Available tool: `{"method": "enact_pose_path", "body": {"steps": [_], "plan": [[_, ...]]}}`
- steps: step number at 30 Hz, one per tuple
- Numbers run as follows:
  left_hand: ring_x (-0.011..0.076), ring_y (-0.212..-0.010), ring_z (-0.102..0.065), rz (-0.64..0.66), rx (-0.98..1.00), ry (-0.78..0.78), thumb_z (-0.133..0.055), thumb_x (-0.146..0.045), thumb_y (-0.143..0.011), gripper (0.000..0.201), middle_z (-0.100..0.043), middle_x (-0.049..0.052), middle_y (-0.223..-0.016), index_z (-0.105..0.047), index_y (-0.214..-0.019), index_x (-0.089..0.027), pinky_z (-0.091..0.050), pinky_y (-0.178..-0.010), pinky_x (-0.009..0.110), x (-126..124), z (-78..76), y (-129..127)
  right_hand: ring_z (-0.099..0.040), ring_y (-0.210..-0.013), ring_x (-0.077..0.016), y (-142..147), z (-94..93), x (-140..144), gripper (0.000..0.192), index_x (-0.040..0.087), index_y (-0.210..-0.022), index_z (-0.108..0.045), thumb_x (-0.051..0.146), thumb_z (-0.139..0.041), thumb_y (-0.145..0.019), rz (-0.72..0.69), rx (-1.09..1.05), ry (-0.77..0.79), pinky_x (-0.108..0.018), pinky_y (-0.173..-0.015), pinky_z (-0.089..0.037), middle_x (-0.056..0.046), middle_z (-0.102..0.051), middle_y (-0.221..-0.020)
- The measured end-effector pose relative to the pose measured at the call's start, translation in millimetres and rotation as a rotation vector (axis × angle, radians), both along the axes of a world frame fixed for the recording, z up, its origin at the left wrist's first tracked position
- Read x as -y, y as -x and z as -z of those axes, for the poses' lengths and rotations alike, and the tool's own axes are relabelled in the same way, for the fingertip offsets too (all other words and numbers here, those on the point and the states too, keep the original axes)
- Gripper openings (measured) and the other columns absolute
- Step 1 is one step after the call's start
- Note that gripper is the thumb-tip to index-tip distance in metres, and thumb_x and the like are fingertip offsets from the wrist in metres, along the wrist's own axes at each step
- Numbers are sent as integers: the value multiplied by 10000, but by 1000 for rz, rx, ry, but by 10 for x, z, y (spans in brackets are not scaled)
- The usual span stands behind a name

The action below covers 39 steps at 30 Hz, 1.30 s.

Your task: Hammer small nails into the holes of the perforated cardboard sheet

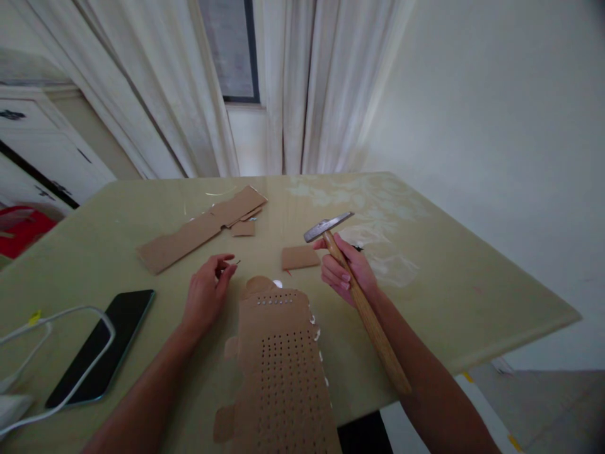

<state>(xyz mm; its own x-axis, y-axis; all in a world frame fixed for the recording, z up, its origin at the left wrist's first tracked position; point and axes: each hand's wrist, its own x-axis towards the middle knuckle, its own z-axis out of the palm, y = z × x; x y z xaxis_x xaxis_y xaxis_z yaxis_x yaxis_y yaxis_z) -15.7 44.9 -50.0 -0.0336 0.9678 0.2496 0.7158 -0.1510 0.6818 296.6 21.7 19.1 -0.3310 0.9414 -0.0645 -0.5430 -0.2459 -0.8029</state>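
My right hand (347, 271) grips a wooden-handled hammer (359, 299) just below its steel head (327, 226), held above the table. My left hand (208, 291) pinches a small nail (236, 262) between thumb and forefinger. Between my forearms lies a long cardboard sheet (281, 372) punched with many rows of small holes, with a line of nail heads near its far end. A small cardboard piece (300, 256) lies just left of the hammer hand.
A long cardboard strip (201, 228) and a small scrap (243, 228) lie farther back on the pale green table (449, 284). A black phone (101, 347) and white cable (57, 315) sit at the left. Curtains hang behind; the table edge drops off at right.
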Motion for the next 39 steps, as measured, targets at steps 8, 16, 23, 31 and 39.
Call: {"method": "enact_pose_path", "body": {"steps": [8, 16, 23, 31, 39], "plan": [[214, -885, -711, -93, 339, -193, -565, -465, -1021, 295, -768, 39, -928, -709, -1084, -215, -540, -830, 336, 176, -404, -197, -162, -328, -83, -16, 53, -81, 528, 162, -847, -731, 458, -408, -1142, 20, -96, 28, -196, -348, -210, 107, -341, -401], [168, -769, -648, 541, 230, -30, -680, -406, -993, 212, -755, 16, -856, -765, -959, -215, -514, -684, 266, 358, -1065, -785, -186, -322, -90, -38, 81, -136, 572, 144, -906, -777, 443, -353, -1147, 36, -157, 26, -190, -331, -216, 97, -354, -398], [126, -707, -589, 869, 44, 126, -697, -385, -1014, 198, -758, -5, -841, -806, -996, -221, -463, -641, 227, 146, -1295, -808, -198, -318, -96, -54, 128, -160, 594, 140, -894, -779, 423, -320, -1143, 104, -196, 23, -197, -324, -244, 90, -372, -394], [102, -666, -542, 960, -58, 188, -685, -348, -1022, 162, -722, -42, -781, -818, -1030, -256, -415, -627, 211, 68, -1313, -700, -197, -318, -94, -45, 160, -173, 661, 133, -875, -782, 368, -233, -1158, 161, -177, 43, -195, -332, -255, 83, -366, -396], [95, -632, -564, 952, -81, 271, -662, -357, -1030, 182, -734, -51, -765, -813, -1037, -255, -412, -591, 206, 53, -1274, -633, -198, -326, -82, -40, 173, -150, 555, 141, -886, -780, 414, -366, -1137, 183, -165, 30, -185, -339, -253, 88, -366, -405]]}}
